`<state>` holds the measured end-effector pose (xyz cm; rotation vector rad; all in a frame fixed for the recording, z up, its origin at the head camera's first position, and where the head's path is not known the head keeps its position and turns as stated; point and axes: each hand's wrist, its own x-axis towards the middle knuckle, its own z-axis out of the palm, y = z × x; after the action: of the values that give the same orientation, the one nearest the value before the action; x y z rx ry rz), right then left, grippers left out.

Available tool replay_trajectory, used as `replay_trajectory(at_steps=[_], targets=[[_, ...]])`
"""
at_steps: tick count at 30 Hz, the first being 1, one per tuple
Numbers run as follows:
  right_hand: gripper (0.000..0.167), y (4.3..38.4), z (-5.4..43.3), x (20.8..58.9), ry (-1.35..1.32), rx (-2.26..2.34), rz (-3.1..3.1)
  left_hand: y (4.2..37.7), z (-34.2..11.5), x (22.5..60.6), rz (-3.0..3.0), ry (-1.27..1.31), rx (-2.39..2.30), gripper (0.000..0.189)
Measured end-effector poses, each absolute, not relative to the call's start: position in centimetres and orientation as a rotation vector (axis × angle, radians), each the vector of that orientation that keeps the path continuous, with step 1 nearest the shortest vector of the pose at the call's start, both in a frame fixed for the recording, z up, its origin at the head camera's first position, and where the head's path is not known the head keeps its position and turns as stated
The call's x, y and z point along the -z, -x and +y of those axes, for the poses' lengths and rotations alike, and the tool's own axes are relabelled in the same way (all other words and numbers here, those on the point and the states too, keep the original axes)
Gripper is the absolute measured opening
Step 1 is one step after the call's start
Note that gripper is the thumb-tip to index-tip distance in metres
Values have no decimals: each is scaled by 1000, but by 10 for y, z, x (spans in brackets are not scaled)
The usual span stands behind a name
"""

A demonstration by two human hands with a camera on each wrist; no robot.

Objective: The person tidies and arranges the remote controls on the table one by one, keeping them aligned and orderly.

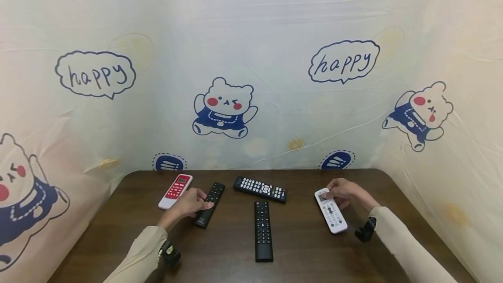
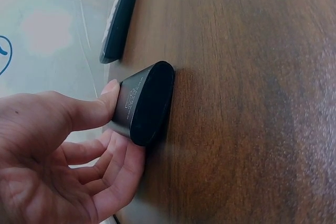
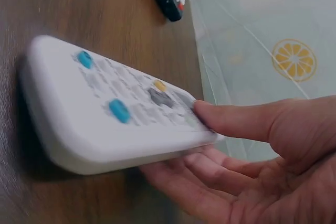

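My left hand [image 1: 191,203] grips a slim black remote control [image 1: 214,193] at the table's left side, thumb on its top face and fingers along its left edge. In the left wrist view the remote's blank end [image 2: 152,103] faces the camera, close over the wood. On the right side, my right hand [image 1: 344,191] pinches a white remote control [image 1: 334,217] near its screen end. The right wrist view shows the thumb on top of that white remote [image 3: 105,108] and the fingers underneath, with blue and yellow buttons on its face.
A red-and-white remote [image 1: 178,189] lies just left of my left hand. Between my hands, a black remote with white buttons [image 1: 261,189] lies crosswise and a long black remote [image 1: 263,230] points toward me. A printed curtain [image 1: 275,99] rises behind the brown table [image 1: 298,257].
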<state>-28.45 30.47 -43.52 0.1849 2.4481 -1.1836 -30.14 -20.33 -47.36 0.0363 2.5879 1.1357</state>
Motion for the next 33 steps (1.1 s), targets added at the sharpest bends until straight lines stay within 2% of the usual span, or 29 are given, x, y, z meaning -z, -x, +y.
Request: replay_trajectory(at_steps=[18, 33], targets=[[52, 287, 298, 440, -175, 1583, 2361, 300, -206, 473, 2580, -60, -1142, 40], [54, 276, 271, 435, -112, 1678, 2309, 300, -205, 475, 2568, -48, -1176, 41]])
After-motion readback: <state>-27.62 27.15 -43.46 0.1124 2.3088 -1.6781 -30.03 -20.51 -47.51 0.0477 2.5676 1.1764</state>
